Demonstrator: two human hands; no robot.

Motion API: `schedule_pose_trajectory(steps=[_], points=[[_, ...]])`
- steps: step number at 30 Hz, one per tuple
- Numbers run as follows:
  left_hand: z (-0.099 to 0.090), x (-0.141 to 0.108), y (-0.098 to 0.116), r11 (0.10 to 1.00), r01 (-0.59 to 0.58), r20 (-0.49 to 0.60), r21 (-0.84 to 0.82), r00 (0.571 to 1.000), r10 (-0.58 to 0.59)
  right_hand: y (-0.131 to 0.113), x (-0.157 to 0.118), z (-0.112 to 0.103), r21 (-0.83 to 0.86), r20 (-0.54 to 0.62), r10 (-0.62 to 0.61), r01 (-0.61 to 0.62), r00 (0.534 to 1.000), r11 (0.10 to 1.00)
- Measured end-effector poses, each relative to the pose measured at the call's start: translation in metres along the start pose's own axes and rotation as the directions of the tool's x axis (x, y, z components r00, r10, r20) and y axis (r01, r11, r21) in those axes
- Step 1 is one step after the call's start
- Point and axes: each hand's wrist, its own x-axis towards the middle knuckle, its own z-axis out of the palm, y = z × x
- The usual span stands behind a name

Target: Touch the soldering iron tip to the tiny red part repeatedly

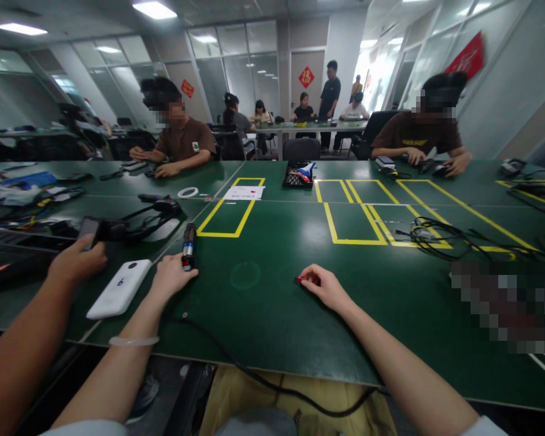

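My left hand [175, 277], a pale bracelet on its wrist, is closed around the lower end of a dark cylindrical tool [189, 242] with a silver section and a blue band. The tool looks like a flashlight, but its kind is not certain. Further right, my right hand [324, 286] rests on the green table [263, 315], its fingers pinched on a small red and black piece [299, 278]. Most of that piece is hidden by the fingers. A white power bank-like slab [119, 289] marked with a number lies left of my left forearm.
A neighbour's hand [78, 260] holds a dark device at left, near a black headset-like item [136, 224]. Yellow tape outlines [358, 241] mark the table. A black tray [298, 175] of tools stands at the far edge. Coiled black cables [429, 233] lie right; two people work opposite.
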Motion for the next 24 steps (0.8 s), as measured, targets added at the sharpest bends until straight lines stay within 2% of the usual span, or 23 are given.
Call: schedule_pose_trajectory(steps=[4,9,15,20,24], points=[[0.004,-0.011,0.043,0.997,-0.072,0.012,-0.004,0.997,0.072,-0.001,0.0,-0.001,0.002,-0.003,-0.008,0.008,1.0,1.0],[0.013,-0.031,0.112,0.977,-0.201,-0.009,-0.074,0.98,0.201,0.0,-0.001,-0.002,0.026,-0.005,-0.005,0.006,1.0,1.0],[0.025,-0.056,0.187,0.899,-0.407,-0.033,-0.163,0.913,0.407,0.002,0.001,-0.002,0.01,-0.036,-0.015,0.016,0.999,1.0],[0.035,-0.074,0.23,0.811,-0.538,-0.066,-0.23,0.84,0.538,0.007,0.001,-0.003,-0.069,-0.092,-0.099,0.093,0.991,0.993],[0.037,-0.086,0.247,0.757,-0.593,-0.072,-0.276,0.798,0.599,0.011,0.001,-0.005,-0.144,-0.11,-0.136,0.12,0.985,0.982]])
